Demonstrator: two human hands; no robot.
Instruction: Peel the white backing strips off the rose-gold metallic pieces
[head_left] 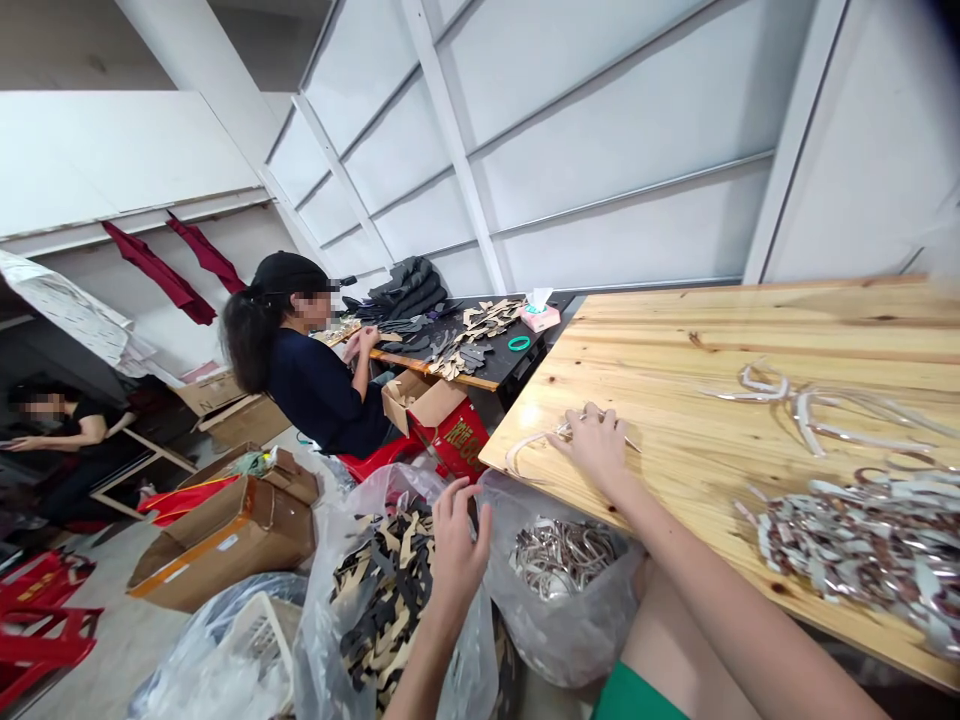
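Note:
My right hand (598,447) is at the near left edge of the wooden table, its fingers curled down over a few thin, pale shiny strips (517,452). Ends of these strips stick out on both sides of the hand. My left hand (457,540) is in the air, fingers apart and holding nothing, in front of a clear plastic bag (319,625) of black and tan cut pieces (394,580). Below the table edge, another plastic bag (559,640) contains a tangle of silvery strips (562,560).
A pile of shiny strips (862,550) covers the table's (645,350) near right, with loose strips (817,410) behind. A co-worker (322,360) sits at a black table bearing cut pieces (487,330) and a tissue box (540,317). Cardboard boxes (225,545) stand left; another person (67,440) sits beyond.

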